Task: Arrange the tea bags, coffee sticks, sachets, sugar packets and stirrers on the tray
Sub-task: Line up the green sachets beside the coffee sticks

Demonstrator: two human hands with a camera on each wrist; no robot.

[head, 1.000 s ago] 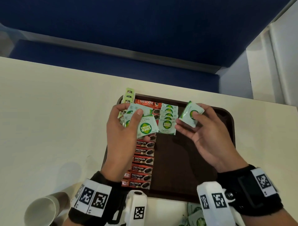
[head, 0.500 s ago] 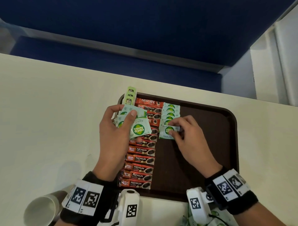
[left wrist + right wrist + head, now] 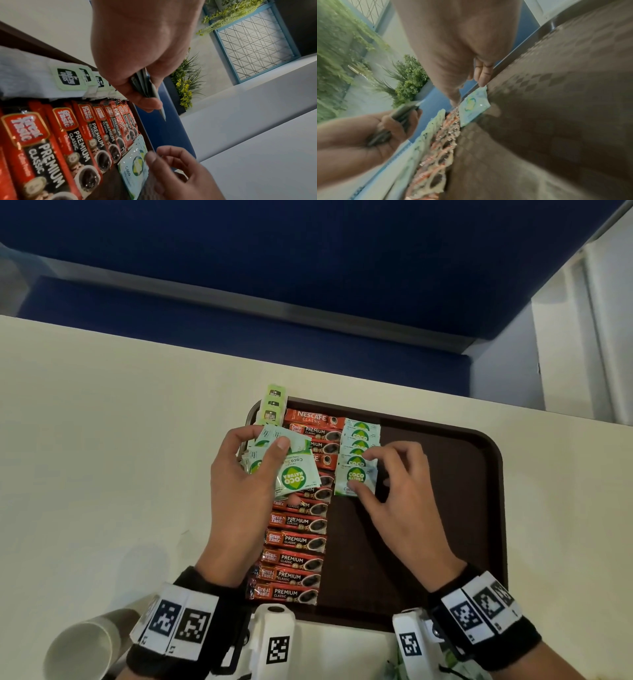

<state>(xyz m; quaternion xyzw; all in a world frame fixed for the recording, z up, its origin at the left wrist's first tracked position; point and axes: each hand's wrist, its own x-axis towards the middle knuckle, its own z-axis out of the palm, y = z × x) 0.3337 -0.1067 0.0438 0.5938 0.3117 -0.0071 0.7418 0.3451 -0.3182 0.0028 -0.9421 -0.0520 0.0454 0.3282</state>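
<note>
Head view: L grip (image 3: 246,491) holds sachet fan (image 3: 291,470); R grip (image 3: 394,484) pinches 1 sachet (image 3: 354,479), tray (image 3: 445,508).

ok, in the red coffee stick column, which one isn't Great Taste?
The red Nescafe Classic coffee stick at the far end of the column on the brown plastic tray. The readable others nearer the person say Great Taste Premium Classic; those under the left hand are hidden.

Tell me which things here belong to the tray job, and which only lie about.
Job:
tray
coffee sticks
tea bags
Coco sachets in a column
sachets in left hand

Lying about:
paper cup
potted plants
</note>
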